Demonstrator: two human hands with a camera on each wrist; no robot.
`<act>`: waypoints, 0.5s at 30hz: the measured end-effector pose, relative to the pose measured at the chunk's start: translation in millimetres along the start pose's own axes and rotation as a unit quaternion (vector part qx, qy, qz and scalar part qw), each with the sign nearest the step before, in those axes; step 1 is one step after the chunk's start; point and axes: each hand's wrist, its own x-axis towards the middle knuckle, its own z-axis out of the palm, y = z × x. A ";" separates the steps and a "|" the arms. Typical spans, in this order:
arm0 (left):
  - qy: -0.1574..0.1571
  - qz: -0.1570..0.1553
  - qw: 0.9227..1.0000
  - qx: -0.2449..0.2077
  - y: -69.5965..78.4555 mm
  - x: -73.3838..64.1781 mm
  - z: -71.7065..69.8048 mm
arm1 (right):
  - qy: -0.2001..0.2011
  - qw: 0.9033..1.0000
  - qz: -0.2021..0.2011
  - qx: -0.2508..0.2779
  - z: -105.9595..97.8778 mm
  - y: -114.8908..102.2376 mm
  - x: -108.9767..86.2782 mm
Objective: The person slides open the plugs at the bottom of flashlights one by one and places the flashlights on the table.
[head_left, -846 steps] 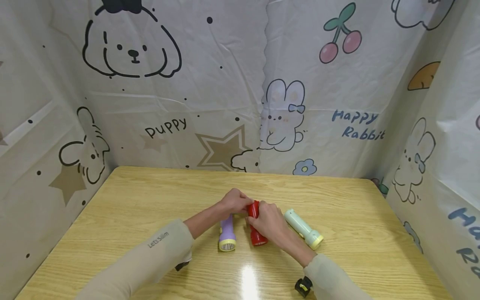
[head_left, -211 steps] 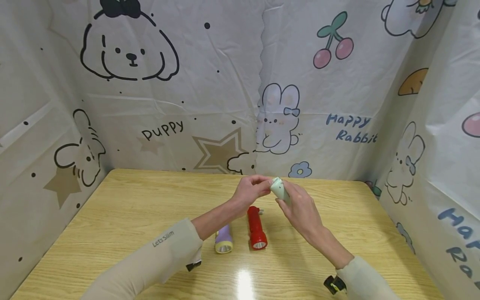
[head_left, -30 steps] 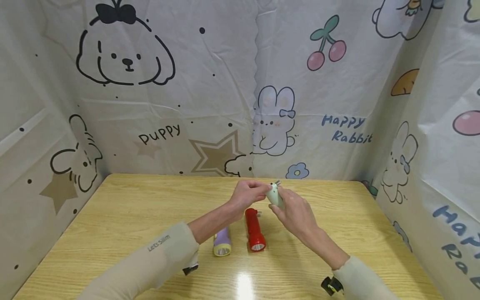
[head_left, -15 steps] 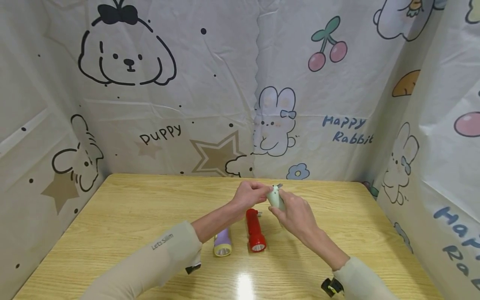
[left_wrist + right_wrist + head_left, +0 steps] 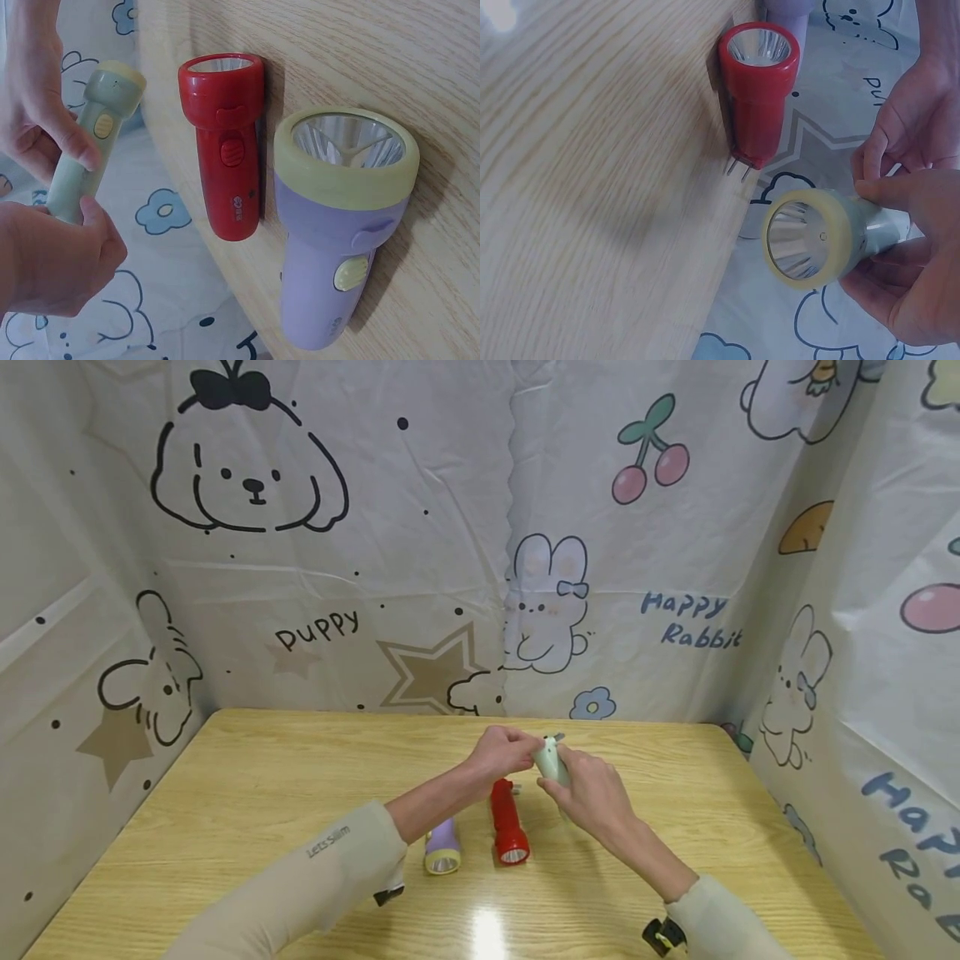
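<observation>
My right hand (image 5: 596,785) grips the body of a mint-green flashlight (image 5: 551,764), held above the table with its tail end up. At that end my left hand (image 5: 504,753) pinches it, and metal plug prongs (image 5: 559,737) stick out. In the right wrist view its cream-rimmed lens (image 5: 799,238) faces the camera. A red flashlight (image 5: 225,157) lies on the table below the hands, with two prongs (image 5: 739,169) out at its tail. Left of it lies a purple flashlight (image 5: 322,292) with a cream rim; my left forearm hides its tail in the head view.
The wooden table (image 5: 300,760) has its back edge just beyond the hands. Cloth curtains (image 5: 420,527) printed with cartoon animals hang behind it and at both sides. Black wrist cameras (image 5: 663,935) sit below my sleeves.
Earlier both hands held the red flashlight; it now lies with prongs out. The mint-green one has left the table for my hands, and its prongs now show. In the last second little has moved.
</observation>
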 end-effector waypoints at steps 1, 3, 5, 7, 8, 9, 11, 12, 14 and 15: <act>-0.001 0.001 1.000 0.004 0.0 0.4 -0.1 | -0.001 1.000 -0.001 -0.002 0.4 0.4 0.3; -0.003 0.001 1.000 0.009 -0.3 1.1 -0.2 | -0.006 1.000 0.000 -0.006 1.4 1.2 0.9; -0.008 -0.001 1.000 0.010 -1.2 2.4 -0.4 | -0.011 1.000 0.002 -0.008 2.4 2.0 1.1; -0.014 -0.005 1.000 0.012 -2.7 3.9 -0.9 | -0.016 1.000 0.006 -0.010 3.5 2.5 1.1; -0.018 -0.008 1.000 0.010 -3.4 4.8 -1.0 | -0.018 1.000 0.007 -0.010 4.3 2.8 0.9; -0.021 -0.010 1.000 0.008 -4.1 5.9 -1.3 | -0.019 1.000 0.007 -0.011 5.1 3.3 0.9; -0.028 -0.012 1.000 0.008 -4.8 7.4 -2.2 | -0.019 1.000 0.005 -0.013 6.5 4.0 0.9; -0.031 -0.013 0.999 0.007 -5.0 7.9 -2.8 | -0.020 1.000 0.005 -0.014 7.0 4.2 0.9; -0.036 -0.016 0.999 0.012 -4.9 8.4 -3.6 | -0.022 1.000 0.006 -0.015 8.2 4.8 1.1; -0.039 -0.016 0.999 0.016 -5.1 8.7 -3.9 | -0.024 1.000 0.007 -0.015 8.6 5.0 1.1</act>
